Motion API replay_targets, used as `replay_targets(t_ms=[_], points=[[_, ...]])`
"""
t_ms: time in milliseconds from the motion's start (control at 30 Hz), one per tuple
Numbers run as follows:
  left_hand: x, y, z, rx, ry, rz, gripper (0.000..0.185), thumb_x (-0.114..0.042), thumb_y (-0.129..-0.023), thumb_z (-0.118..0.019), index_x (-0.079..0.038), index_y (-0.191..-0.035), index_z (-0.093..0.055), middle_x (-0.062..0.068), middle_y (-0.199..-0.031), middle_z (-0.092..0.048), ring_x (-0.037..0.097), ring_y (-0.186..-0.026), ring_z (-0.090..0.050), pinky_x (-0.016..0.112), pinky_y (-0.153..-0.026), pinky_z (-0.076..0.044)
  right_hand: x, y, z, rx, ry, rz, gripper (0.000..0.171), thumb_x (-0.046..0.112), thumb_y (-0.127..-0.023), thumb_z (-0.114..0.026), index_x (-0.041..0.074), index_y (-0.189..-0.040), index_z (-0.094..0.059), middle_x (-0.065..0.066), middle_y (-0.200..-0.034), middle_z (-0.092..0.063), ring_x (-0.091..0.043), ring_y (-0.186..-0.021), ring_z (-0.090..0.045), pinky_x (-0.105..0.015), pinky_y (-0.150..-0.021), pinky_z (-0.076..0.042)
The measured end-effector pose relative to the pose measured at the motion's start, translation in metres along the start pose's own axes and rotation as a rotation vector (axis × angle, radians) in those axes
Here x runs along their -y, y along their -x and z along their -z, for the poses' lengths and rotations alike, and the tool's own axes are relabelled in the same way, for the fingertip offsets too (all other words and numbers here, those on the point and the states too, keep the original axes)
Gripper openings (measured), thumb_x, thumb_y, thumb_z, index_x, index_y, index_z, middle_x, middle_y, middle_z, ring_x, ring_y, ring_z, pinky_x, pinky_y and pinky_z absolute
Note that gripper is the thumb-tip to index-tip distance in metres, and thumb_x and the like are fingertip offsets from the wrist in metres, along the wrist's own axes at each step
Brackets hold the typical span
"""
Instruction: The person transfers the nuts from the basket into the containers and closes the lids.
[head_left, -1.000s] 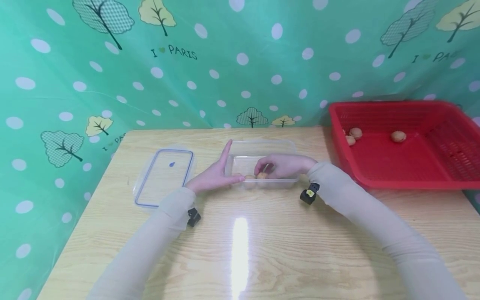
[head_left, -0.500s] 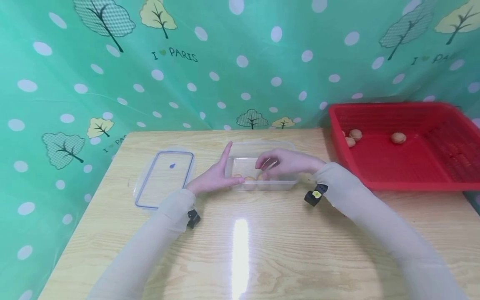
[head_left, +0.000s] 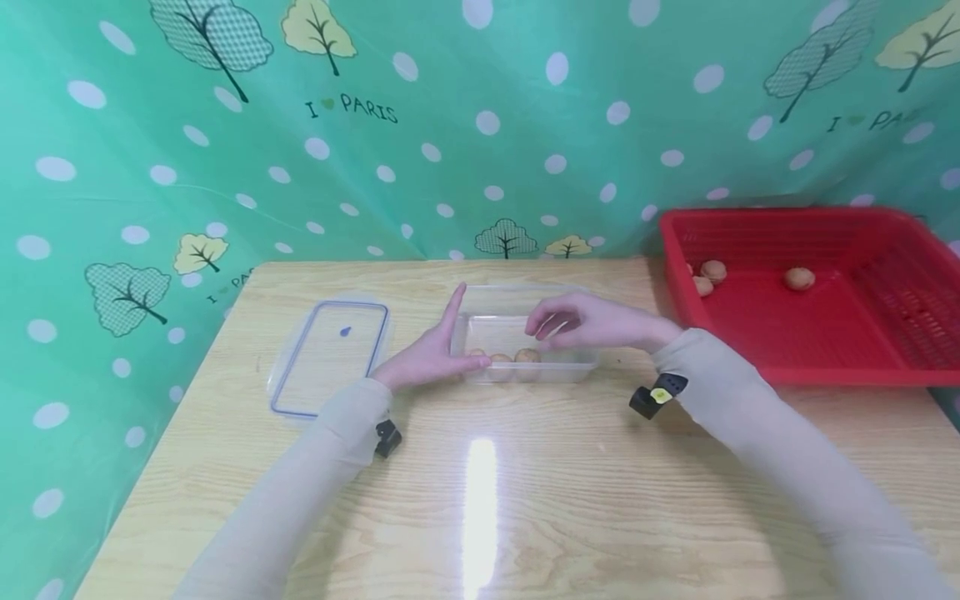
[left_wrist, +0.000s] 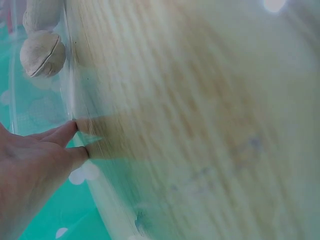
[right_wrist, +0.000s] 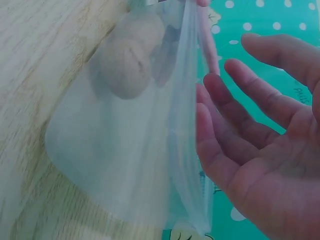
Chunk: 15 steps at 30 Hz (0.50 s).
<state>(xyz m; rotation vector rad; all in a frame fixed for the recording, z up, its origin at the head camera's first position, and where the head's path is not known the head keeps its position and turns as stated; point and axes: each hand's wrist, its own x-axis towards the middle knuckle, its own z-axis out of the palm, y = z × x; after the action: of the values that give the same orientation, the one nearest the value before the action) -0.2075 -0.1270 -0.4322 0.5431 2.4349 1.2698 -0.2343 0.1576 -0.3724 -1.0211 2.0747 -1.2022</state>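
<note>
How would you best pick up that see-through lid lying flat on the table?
The lid lies flat, so there is little to pinch from above. I would come from its near short edge, which sits toward the table's front, slip fingertips under the blue-lined rim and pinch it with the thumb on top. The left hand is closest, though it now rests against the box.

Container: a clear plastic box [head_left: 525,333], rectangular and lidless, stands upright near the middle of the wooden table's far half.
Contents: walnuts [head_left: 513,357], tan and round with ridged shells, lie in a short row along the box's near wall; two show plainly, a third only partly.
Close view: one walnut [left_wrist: 42,54] shows its seam through the clear wall in the left wrist view; another [right_wrist: 125,62] appears blurred behind the plastic in the right wrist view.
</note>
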Motion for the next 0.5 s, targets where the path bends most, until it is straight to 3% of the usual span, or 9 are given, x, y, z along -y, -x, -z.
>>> replay_targets(t_ms=[333, 500], points=[[0.002, -0.002, 0.0, 0.0, -0.006, -0.012, 0.118, -0.046, -0.081, -0.075, -0.046, -0.146, 0.023, 0.016, -0.159, -0.002, 0.04, -0.138, -0.026, 0.05, -0.112, -0.023, 0.018, 0.02, 0.014, -0.046, 0.039, -0.038, 0.026, 0.001, -0.09, -0.064, -0.002, -0.116, -0.061, -0.01, -0.112, -0.063, -0.026, -0.107, -0.06, -0.034, -0.092, -0.051], [0.002, -0.001, 0.0, 0.0, -0.007, -0.012, 0.117, -0.046, -0.082, -0.075, -0.045, -0.146, 0.023, 0.02, -0.158, -0.005, 0.041, -0.138, -0.026, 0.05, -0.112, -0.022, 0.026, 0.032, 0.024, -0.075, 0.054, -0.055, 0.029, 0.004, -0.09, -0.067, -0.001, -0.117, -0.061, -0.009, -0.113, -0.063, -0.026, -0.105, -0.061, -0.032, -0.091, -0.052]])
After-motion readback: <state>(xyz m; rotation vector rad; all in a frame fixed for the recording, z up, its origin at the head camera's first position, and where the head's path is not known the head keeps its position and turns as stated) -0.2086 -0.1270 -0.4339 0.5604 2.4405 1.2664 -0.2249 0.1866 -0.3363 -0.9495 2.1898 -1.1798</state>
